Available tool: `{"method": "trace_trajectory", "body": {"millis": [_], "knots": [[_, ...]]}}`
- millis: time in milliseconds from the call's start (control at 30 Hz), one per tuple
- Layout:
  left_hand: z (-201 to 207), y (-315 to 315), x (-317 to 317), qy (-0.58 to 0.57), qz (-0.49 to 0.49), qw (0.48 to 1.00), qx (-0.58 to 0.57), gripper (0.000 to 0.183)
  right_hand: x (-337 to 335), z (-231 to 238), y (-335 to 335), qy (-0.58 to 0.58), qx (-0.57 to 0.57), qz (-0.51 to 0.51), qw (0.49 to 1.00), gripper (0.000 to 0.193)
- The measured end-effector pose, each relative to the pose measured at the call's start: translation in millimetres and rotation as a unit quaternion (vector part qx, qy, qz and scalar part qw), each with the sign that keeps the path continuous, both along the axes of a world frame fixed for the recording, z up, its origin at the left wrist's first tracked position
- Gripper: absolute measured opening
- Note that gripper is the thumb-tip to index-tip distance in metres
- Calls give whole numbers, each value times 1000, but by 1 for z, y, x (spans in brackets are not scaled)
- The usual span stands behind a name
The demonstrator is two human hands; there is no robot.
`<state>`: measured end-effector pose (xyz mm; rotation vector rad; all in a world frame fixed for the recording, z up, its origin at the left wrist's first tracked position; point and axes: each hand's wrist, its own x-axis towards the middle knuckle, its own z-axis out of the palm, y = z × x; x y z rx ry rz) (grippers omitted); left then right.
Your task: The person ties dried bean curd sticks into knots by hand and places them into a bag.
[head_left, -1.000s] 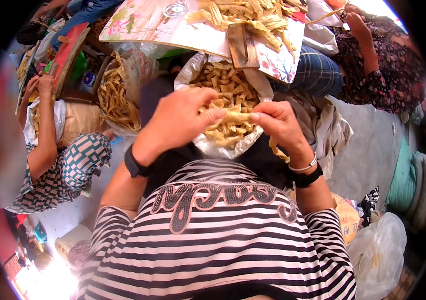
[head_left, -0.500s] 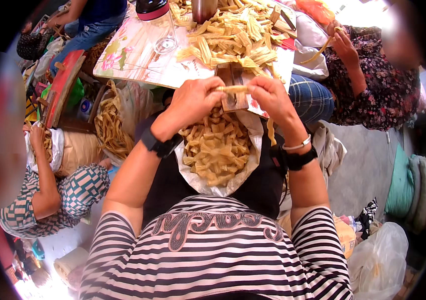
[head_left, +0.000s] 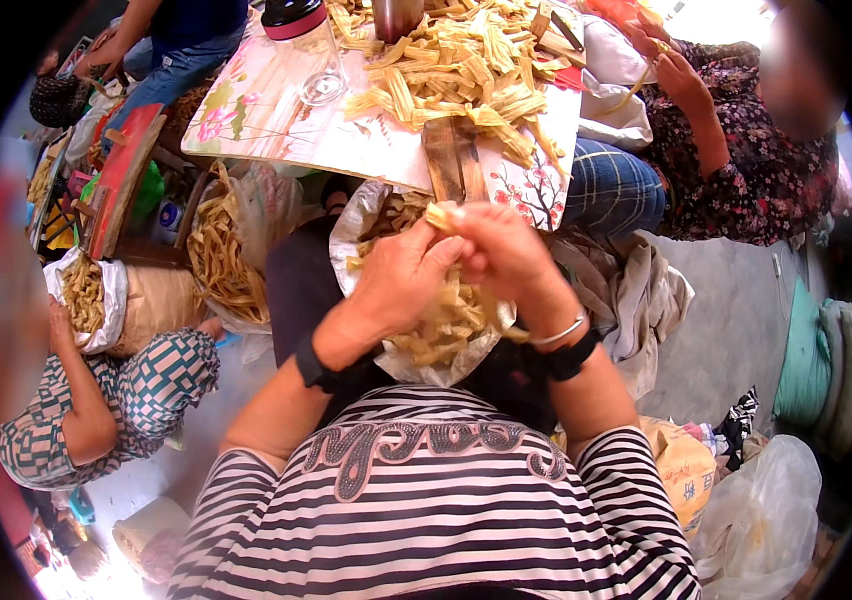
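My left hand (head_left: 401,285) and my right hand (head_left: 501,250) meet in front of my chest, both pinching one small pale yellow strip (head_left: 441,215) between the fingertips. Under them a white bag (head_left: 346,235) lies open on my lap, filled with a heap of the same yellow strips (head_left: 451,325). Just beyond stands a low table with a flowered cloth (head_left: 276,125), and on it a big pile of longer yellow strips (head_left: 456,60) and a wooden block (head_left: 451,160). I wear a striped shirt and a black band on each wrist.
A seated person in a patterned dress (head_left: 96,400) works at my left beside a bag of strips (head_left: 86,295). Another person in a dark flowered top (head_left: 736,150) sits at the right. A clear bottle (head_left: 306,50), a basket of strips (head_left: 221,255) and plastic bags (head_left: 766,510) stand around.
My hands have come back from the table edge toward my chest and closed together over the lap bag, still holding a strip; the view has tilted toward the table.
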<state>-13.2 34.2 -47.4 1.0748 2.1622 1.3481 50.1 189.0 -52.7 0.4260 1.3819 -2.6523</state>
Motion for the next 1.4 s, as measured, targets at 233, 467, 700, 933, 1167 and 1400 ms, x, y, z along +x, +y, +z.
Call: {"method": "trace_trajectory", "body": {"millis": [233,467,700,933,1167,1400], "knots": [[33,2,14,-493,127,782,360,26,30,17,-46,12,-85,70,994,21],[71,-23,-4,-296,161,796,502,25,50,65,-55,74,145,76,984,22],[43,-37,14,304,75,899,304,23,53,55,-72,192,48,-11,980,36],[19,-37,33,-308,17,919,244,37,39,17,-80,188,503,-176,825,15],[39,-39,33,215,77,971,72,10,47,14,-54,28,-155,52,986,18],[24,-48,34,163,-1,983,83,3,62,21,-51,13,-11,68,998,16]]}}
